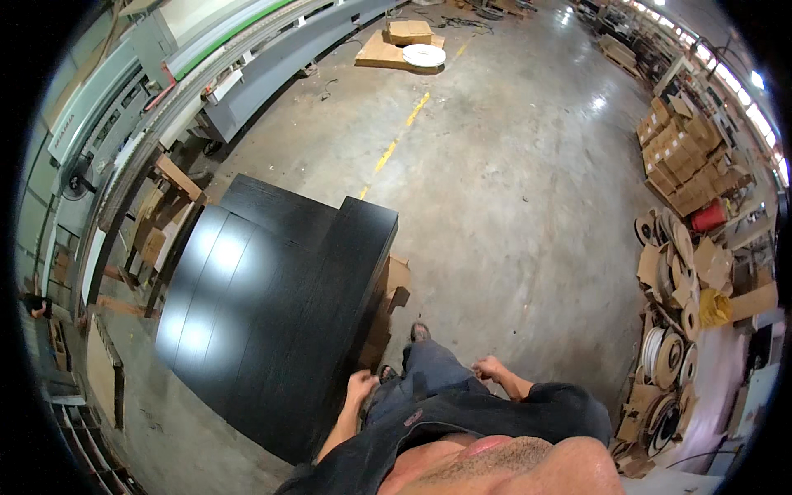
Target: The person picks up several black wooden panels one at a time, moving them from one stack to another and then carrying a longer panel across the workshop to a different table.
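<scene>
My left hand (360,385) hangs beside the right edge of a stack of black wood-grain boards (280,305), its fingers loosely curled with nothing visible in them. A gap shows between the hand and the boards. On my other side, my right hand (490,370) is held by my hip, fingers curled in and no object to be seen in it. The boards lie flat in a low pile, with light glaring off the left half. A narrower black board (355,235) sticks out at the pile's far right corner.
Brown cardboard (379,326) shows under the pile's right side. A long grey machine (272,78) runs along the left. Ahead, a white roll (423,55) rests by flat cardboard (378,51). Stacked cartons (681,157) and edging coils (660,359) line the right.
</scene>
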Tool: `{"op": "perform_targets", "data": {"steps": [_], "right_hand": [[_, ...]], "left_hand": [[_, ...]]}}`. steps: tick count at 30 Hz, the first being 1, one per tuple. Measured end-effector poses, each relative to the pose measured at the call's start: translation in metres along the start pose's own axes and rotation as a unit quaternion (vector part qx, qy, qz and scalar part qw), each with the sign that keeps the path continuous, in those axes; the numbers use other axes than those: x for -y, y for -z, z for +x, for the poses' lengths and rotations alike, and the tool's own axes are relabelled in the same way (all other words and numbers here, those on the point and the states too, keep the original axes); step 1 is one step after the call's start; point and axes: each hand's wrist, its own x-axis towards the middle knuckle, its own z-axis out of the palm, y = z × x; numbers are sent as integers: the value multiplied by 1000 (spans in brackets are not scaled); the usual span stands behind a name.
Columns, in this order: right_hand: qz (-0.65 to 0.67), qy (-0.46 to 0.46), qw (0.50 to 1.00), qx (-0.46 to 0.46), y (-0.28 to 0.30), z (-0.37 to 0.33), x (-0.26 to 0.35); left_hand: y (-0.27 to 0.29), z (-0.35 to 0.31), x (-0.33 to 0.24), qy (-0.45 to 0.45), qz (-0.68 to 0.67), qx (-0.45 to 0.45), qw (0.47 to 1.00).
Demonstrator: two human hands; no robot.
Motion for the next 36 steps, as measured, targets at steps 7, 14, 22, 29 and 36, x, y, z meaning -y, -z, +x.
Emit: {"op": "perform_targets", "data": {"steps": [7,14,22,29,36], "right_hand": [[-396,221,884,115,-19,57,-100],[-392,304,867,-45,-27,31,22],[-202,155,956,149,-86,-74,-67],[-478,93,850,200,-214,-143,-219],[-546,351,709,274,-356,-134,-243]], "left_hand": [[-19,-245,140,339,-346,-207,850],[-120,-391,130,376,-295,-255,840],[-170,-468,165,377,-168,-283,866],[-178,-610,270,316,-518,-430,669],[-157,-732,370,377,-556,-479,565]]}}
